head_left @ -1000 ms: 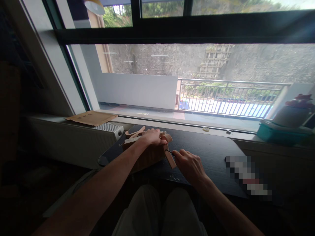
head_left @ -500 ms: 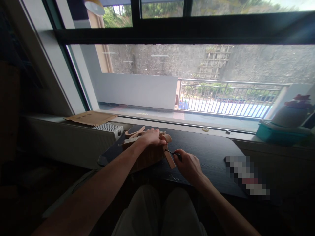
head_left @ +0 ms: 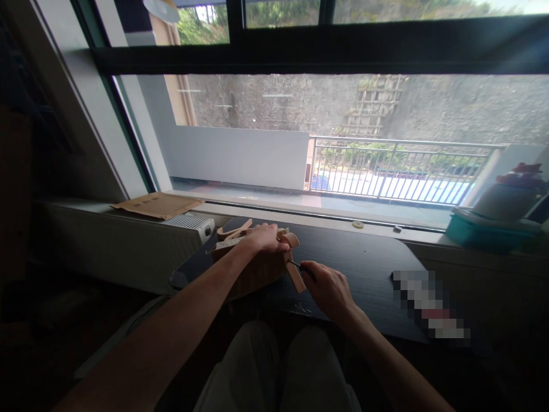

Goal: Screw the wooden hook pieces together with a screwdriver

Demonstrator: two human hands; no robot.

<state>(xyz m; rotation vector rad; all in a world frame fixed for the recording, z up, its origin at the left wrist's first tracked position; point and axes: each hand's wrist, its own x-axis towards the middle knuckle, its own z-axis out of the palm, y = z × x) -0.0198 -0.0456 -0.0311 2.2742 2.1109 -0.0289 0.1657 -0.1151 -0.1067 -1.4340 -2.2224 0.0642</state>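
Note:
A light wooden model (head_left: 257,269) made of flat cut pieces stands on the left part of a dark table (head_left: 364,263). My left hand (head_left: 263,239) lies over the top of it, fingers curled and pressing it down. My right hand (head_left: 328,286) is closed round a small dark-handled tool (head_left: 302,267), whose thin tip points left into the model's side, beside a slanted wooden strip (head_left: 295,277). Both forearms reach in from the bottom of the view.
A white device (head_left: 191,224) and a brown cardboard envelope (head_left: 156,205) lie on the sill at the left. A teal box (head_left: 489,234) with a pale pot on it stands at the right. A blurred flat object (head_left: 431,306) rests on the table's right part. My knees sit below the table edge.
My right hand has shifted slightly left and toward the model with the tool. The left hand stays pressed on the model.

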